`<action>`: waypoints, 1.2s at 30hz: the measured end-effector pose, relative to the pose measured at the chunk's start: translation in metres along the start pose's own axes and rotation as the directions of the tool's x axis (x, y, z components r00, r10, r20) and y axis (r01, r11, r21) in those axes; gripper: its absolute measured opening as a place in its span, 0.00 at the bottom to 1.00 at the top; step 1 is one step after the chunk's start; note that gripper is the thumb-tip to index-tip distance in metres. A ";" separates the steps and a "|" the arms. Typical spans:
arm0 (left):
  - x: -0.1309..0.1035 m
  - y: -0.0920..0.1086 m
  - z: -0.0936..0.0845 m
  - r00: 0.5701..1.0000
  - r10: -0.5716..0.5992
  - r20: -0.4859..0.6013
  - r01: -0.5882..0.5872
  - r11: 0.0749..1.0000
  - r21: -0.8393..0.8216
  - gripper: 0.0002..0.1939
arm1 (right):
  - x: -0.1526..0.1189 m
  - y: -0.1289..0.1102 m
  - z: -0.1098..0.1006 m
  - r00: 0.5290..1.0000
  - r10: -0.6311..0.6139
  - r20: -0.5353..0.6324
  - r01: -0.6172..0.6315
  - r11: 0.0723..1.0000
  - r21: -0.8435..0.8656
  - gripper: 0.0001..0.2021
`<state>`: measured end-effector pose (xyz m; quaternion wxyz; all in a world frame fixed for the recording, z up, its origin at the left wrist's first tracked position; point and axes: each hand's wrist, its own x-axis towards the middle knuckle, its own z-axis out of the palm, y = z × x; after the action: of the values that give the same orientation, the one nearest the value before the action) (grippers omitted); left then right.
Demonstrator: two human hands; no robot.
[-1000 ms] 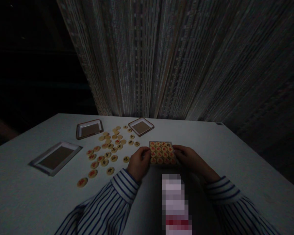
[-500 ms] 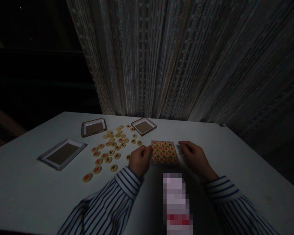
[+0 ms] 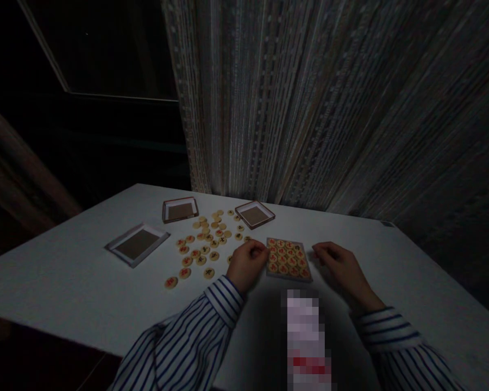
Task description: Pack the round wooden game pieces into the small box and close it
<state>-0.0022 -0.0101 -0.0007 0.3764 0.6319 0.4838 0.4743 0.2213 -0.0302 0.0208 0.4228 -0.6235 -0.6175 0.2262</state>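
Note:
A shallow square box [image 3: 289,278] lies on the white table in front of me, filled with rows of round wooden Chinese chess pieces [image 3: 291,261], nearly all with red characters. My left hand [image 3: 248,264] is closed at the box's left rim, thumb and forefinger pinched against its edge. Just off the right rim, my right hand [image 3: 342,267] rests with fingers curled together and nothing visible in them. Loose Chinese chess pieces [image 3: 201,260] are scattered left of my left hand, some red, some black, some with blank faces up.
Three shallow open box parts stand beyond the loose pieces: a grey-rimmed tray [image 3: 119,252] at left, a brown-edged tray [image 3: 180,219] behind it, and another tray [image 3: 255,225] near the curtain [image 3: 236,108]. The white table [image 3: 85,277] ends at the lower left.
The view has swung left, shifting everything to the right in the picture. My left thumb and forefinger now pinch at the box's edge; my right hand stays beside it.

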 end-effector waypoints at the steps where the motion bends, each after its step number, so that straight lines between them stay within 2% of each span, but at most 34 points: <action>1: -0.001 0.001 -0.002 1.000 0.007 0.008 -0.007 1.000 -0.007 0.07 | 0.001 0.000 0.000 1.000 -0.005 0.000 0.005 1.000 -0.007 0.15; 7: -0.006 0.011 -0.019 0.997 0.057 0.055 -0.056 0.998 -0.018 0.07 | 0.001 -0.007 0.001 0.998 -0.054 0.042 0.055 0.998 -0.030 0.14; 11: -0.002 0.021 -0.043 0.993 0.078 0.089 -0.082 0.996 0.040 0.08 | 0.003 -0.019 0.006 0.988 -0.103 0.116 0.111 0.992 -0.062 0.14; 13: 0.005 0.022 -0.059 0.989 0.104 0.103 -0.114 0.988 0.103 0.08 | 0.005 -0.027 0.009 0.981 -0.115 0.159 0.129 0.988 -0.083 0.14; 16: 0.019 0.018 -0.083 0.990 0.126 0.066 -0.136 0.977 0.163 0.09 | 0.011 -0.038 0.015 0.965 -0.127 0.229 0.156 0.981 -0.116 0.14; 19: 0.035 0.010 -0.105 0.993 0.105 0.057 -0.113 0.981 0.159 0.11 | 0.017 -0.049 0.023 0.944 -0.144 0.298 0.198 0.967 -0.160 0.13; 23: 0.052 0.003 -0.128 0.997 0.076 0.029 -0.081 0.969 0.232 0.11 | 0.025 -0.060 0.036 0.909 -0.201 0.365 0.305 0.917 -0.255 0.13; 29: 0.066 -0.009 -0.146 0.996 0.073 0.043 -0.083 0.941 0.328 0.12 | 0.038 -0.075 0.058 0.864 -0.235 0.445 0.420 0.823 -0.383 0.12; 36: 0.070 -0.039 -0.151 0.991 0.110 0.079 -0.131 0.916 0.378 0.16 | 0.056 -0.091 0.090 0.842 -0.224 0.490 0.462 0.768 -0.444 0.13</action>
<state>-0.1515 0.0703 0.0192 0.2295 0.7348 0.5164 0.3752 0.1040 0.0344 0.0592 0.1232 -0.5289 -0.8356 0.0828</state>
